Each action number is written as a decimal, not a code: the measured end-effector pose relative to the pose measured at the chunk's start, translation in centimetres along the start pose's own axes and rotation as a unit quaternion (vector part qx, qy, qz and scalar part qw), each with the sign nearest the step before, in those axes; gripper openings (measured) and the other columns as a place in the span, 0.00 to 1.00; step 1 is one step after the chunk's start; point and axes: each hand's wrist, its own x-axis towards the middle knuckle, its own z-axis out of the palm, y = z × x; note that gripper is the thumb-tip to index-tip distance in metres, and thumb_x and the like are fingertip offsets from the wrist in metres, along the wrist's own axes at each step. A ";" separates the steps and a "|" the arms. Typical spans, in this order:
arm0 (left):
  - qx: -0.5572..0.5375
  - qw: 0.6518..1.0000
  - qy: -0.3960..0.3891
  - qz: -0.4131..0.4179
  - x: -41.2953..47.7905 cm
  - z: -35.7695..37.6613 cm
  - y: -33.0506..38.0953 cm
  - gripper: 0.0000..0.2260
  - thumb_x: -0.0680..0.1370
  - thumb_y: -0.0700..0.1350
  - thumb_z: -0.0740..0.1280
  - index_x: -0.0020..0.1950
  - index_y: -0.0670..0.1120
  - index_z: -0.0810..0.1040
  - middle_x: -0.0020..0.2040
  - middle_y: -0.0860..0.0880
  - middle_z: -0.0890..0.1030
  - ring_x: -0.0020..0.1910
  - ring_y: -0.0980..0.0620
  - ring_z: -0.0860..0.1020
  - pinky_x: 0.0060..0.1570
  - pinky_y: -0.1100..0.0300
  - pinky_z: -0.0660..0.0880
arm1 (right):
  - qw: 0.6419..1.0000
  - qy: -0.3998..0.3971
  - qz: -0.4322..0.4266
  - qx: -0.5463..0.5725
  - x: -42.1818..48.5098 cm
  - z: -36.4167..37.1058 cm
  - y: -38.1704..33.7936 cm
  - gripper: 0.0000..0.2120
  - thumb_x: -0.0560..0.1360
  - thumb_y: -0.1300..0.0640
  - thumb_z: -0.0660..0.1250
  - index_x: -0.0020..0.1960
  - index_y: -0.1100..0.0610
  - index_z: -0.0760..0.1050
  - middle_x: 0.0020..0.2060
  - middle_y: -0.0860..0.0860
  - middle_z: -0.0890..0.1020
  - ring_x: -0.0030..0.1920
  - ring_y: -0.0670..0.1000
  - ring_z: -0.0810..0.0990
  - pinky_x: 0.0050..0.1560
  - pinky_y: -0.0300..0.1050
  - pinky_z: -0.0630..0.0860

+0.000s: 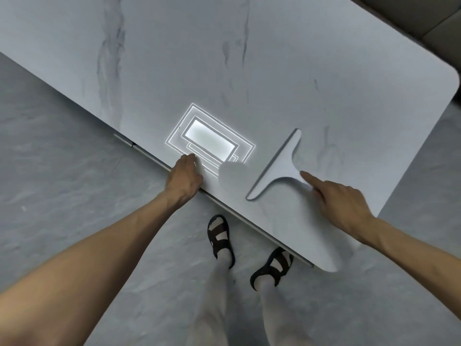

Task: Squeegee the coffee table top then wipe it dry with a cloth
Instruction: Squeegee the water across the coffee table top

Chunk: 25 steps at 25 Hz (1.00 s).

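Left of centre, our left hand (185, 178) rests with curled fingers on the coffee table (249, 58) at its near edge; whether it clasps the edge, we cannot tell. Right of centre, the white squeegee (277, 166) lies on the top, and our right hand (341, 208) grips its handle, forefinger straight along it.

squeegee (277, 168): on table (249, 58), near edge, 3 o'clock of left hand (185, 179)
right hand (341, 203): 4 o'clock of squeegee, on handle

no readable text, no labels, no brands, no numbers, no signs anywhere in view
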 end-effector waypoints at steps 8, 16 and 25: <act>-0.065 0.994 0.072 -0.060 -0.6 1.5 0.4 0.18 0.77 0.40 0.59 0.67 0.43 0.68 0.60 0.40 0.79 0.58 0.39 0.77 0.52 0.54 0.73 | 0.992 0.030 -0.118 0.032 2.1 -1.2 -3.5 0.21 0.81 0.40 0.48 0.72 0.35 0.61 0.55 0.44 0.82 0.54 0.53 0.81 0.43 0.46 0.72; -0.028 0.998 0.056 -0.028 -0.4 0.9 0.5 0.17 0.75 0.38 0.60 0.64 0.39 0.71 0.60 0.39 0.79 0.58 0.38 0.76 0.50 0.55 0.71 | 0.984 -0.011 -0.174 0.032 6.2 1.9 -10.6 0.19 0.82 0.43 0.51 0.73 0.36 0.62 0.53 0.50 0.83 0.53 0.56 0.81 0.48 0.48 0.73; 0.108 0.988 -0.068 0.087 -3.2 6.0 8.0 0.19 0.76 0.36 0.60 0.67 0.38 0.66 0.63 0.37 0.70 0.61 0.39 0.70 0.61 0.47 0.70 | 0.999 -0.021 -0.019 0.018 -4.3 3.3 7.0 0.19 0.81 0.41 0.48 0.71 0.31 0.61 0.57 0.43 0.82 0.57 0.51 0.80 0.48 0.46 0.72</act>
